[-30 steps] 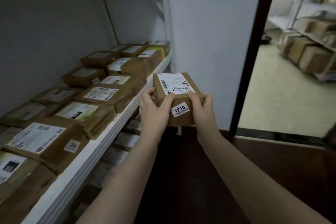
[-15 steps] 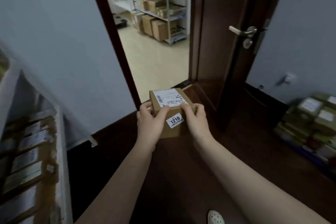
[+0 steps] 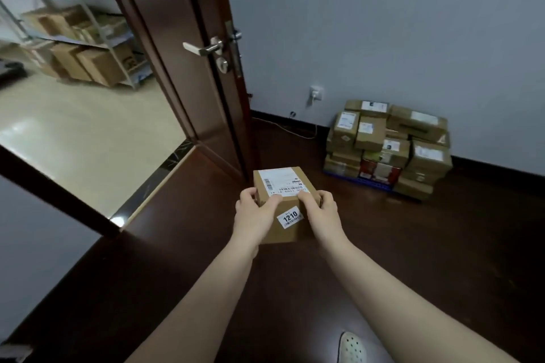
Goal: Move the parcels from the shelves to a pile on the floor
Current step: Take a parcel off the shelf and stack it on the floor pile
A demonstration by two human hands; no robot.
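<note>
Nearer now lies the pile (image 3: 389, 144); left hand (image 3: 254, 215) and right hand (image 3: 324, 212) grip the parcel (image 3: 287, 204), its underside hidden.

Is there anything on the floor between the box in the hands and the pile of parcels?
Nothing visible. Between the box, held by the left hand and right hand, and the pile lies only bare dark floor. The cable by the wall runs left of the pile.

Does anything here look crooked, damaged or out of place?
Only small things: the 1210 sticker sits crooked on the held parcel, and the floor pile is stacked unevenly. No damage shows.
</note>
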